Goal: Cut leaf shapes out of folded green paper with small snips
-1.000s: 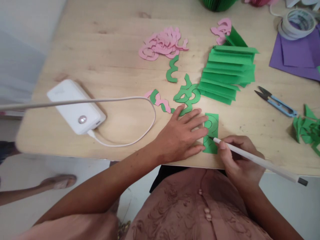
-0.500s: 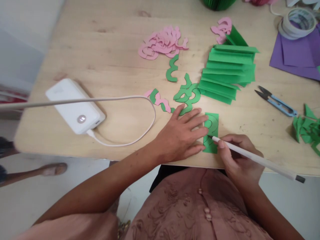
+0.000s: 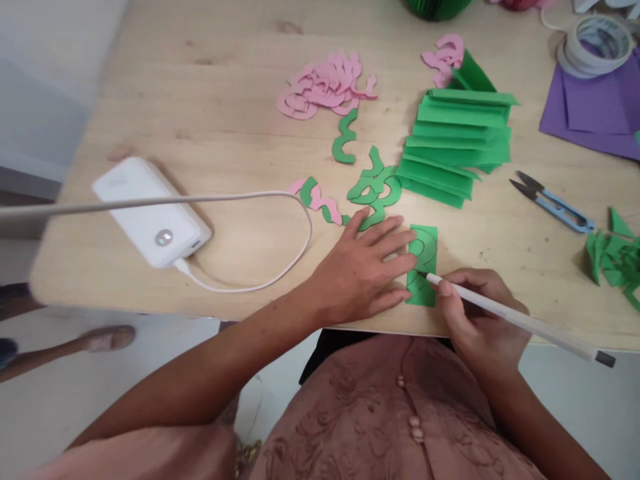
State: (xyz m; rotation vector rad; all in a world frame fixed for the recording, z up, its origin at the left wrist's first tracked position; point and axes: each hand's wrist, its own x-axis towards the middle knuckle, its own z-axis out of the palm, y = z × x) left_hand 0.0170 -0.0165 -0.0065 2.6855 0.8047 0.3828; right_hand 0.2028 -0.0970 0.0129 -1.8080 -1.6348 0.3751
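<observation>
My left hand (image 3: 360, 267) lies flat with fingers spread, its fingertips pressing the left edge of a green paper rectangle (image 3: 424, 250) marked with curved lines. My right hand (image 3: 480, 313) grips a white pen (image 3: 510, 313), whose tip rests on that paper. Just above my left fingers lies a tangle of green cut-out curved shapes (image 3: 375, 190). Beyond them are pink cut-out curved shapes (image 3: 325, 87) and a stack of folded green paper (image 3: 450, 143). My left hand hides part of the rectangle's left edge.
The light wooden table (image 3: 200, 100) holds a white power bank (image 3: 145, 213) with its cable, blue-handled snips (image 3: 555, 210), green paper scraps (image 3: 613, 260), tape rolls (image 3: 595, 47) and purple paper (image 3: 590, 113). A nearby person's foot (image 3: 107, 339) rests on the floor.
My hands stay nearly still, with the pen tip on the green paper. The pen's upper end shifts slightly, and the nearby foot sits a little higher in view.
</observation>
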